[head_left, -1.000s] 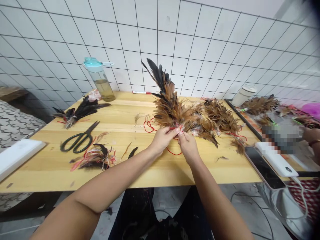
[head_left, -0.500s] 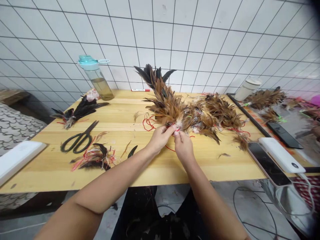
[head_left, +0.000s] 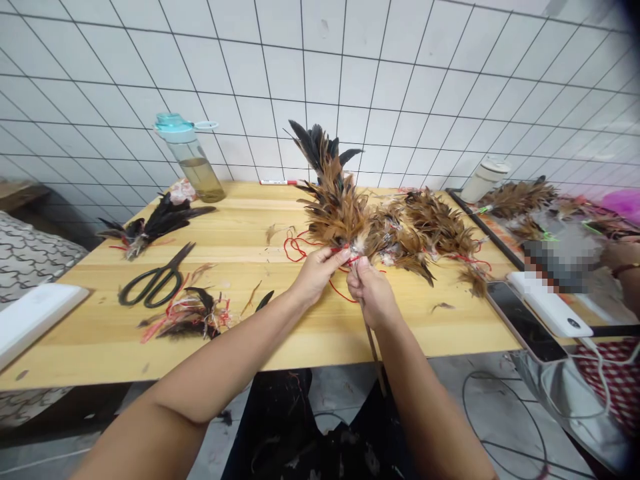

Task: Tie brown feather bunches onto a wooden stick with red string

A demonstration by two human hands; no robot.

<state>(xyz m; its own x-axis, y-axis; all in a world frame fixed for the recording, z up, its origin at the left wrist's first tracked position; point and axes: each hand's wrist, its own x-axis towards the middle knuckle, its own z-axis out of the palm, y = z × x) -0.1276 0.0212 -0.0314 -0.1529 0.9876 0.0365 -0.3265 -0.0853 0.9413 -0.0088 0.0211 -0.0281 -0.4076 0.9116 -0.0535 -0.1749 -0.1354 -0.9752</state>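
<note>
Wall: white tiles [head_left: 320,67] ruled in a black grid, rising behind a pale pine desk [head_left: 75,353].

Feathers: a bunch of rooster feathers [head_left: 336,213], brown with black tips, stands up and tilts slightly over the middle of the desk, its base at the hands. It looks light and soft, and likely to shed; the quill ends, not the plumes, seem the place to take hold.

Left hand: the grip [head_left: 315,275] is pinched, thumb and fingertips pressed together on a red string [head_left: 295,248] at the feather base.

Right hand: the grip [head_left: 373,293] is closed around a thin wooden stick [head_left: 375,353] — its lower end runs down past the wrist, beyond the desk edge.

Nearby: loose brown feather bunches [head_left: 440,230] lie just to the right, trailing more string.

Left of the hands: black-handled scissors [head_left: 157,283], a tangle of feather scraps [head_left: 187,319] and a dark feather bunch [head_left: 160,223].

Back edge: a water bottle [head_left: 193,160] with a teal lid, and a red-capped marker [head_left: 277,182].

Right edge: a phone [head_left: 525,312] and a white power bank [head_left: 550,305].
</note>
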